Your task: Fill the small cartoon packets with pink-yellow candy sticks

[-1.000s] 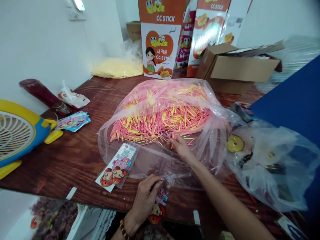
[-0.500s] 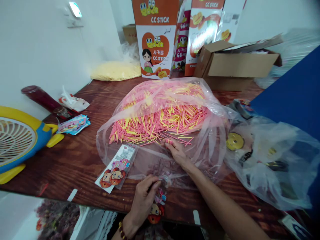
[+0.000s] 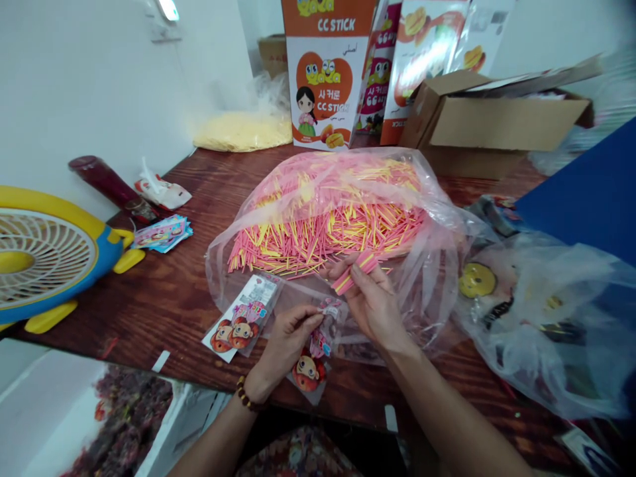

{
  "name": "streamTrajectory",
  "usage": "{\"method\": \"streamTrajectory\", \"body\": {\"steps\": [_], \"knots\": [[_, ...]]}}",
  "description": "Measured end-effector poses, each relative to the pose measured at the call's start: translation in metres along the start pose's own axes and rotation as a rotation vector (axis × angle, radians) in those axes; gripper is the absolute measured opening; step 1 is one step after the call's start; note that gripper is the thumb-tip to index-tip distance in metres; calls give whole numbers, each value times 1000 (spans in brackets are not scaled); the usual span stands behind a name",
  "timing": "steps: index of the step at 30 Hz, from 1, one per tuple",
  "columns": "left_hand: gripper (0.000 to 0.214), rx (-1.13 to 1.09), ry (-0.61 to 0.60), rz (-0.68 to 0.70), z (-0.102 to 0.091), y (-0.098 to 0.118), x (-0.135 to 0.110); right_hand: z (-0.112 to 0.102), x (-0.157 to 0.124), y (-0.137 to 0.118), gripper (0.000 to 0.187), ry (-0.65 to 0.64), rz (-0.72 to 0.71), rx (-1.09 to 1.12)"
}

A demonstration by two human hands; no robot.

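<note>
Between the fingers of my right hand (image 3: 373,298) is a small bundle of pink and yellow sticks (image 3: 354,274), raised in front of the heap. My left hand (image 3: 294,334) pinches the top of a small clear printed packet (image 3: 309,371) that hangs over the table's front edge, a cartoon face on it. Behind both hands, a large clear plastic bag (image 3: 218,265) lies on its side with a heap of loose pink and yellow sticks (image 3: 298,245) spilling at its mouth. Left of my left hand, more flat printed packets (image 3: 241,318) lie stacked at the bag's edge.
A toy-shaped fan (image 3: 54,255), a dark red bottle (image 3: 106,185), a tissue pack (image 3: 161,190) and blue packets (image 3: 163,233) stand left. Cartons (image 3: 322,86), an open cardboard box (image 3: 491,126) and a yellow-filled bag (image 3: 243,130) line the back. A crumpled plastic bag (image 3: 541,324) lies right.
My right hand has lifted the bundle of sticks away from the heap, toward my left hand. My left hand has raised the printed packet. The view has shifted slightly left.
</note>
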State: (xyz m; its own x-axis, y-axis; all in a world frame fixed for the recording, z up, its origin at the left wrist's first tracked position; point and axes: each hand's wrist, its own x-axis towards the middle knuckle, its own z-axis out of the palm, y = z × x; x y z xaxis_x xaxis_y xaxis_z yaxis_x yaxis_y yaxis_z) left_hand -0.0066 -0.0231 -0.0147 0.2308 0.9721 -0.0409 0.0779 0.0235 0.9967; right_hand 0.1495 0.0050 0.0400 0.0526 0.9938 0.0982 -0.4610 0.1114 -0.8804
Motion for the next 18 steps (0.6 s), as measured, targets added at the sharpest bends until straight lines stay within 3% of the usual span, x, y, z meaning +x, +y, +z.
{"method": "streamTrajectory", "body": {"steps": [5, 12, 18], "knots": [[25, -14, -2, -12, -1, 1, 2, -4, -6, 16, 12, -21, 56, 14], [20, -118, 9, -8, -1, 3, 11, -18, -10, 14, 16, -164, 110, -328], [23, -187, 1, -7, -1, 5, 22, -20, -5, -5, 43, -292, 22, -479]]}}
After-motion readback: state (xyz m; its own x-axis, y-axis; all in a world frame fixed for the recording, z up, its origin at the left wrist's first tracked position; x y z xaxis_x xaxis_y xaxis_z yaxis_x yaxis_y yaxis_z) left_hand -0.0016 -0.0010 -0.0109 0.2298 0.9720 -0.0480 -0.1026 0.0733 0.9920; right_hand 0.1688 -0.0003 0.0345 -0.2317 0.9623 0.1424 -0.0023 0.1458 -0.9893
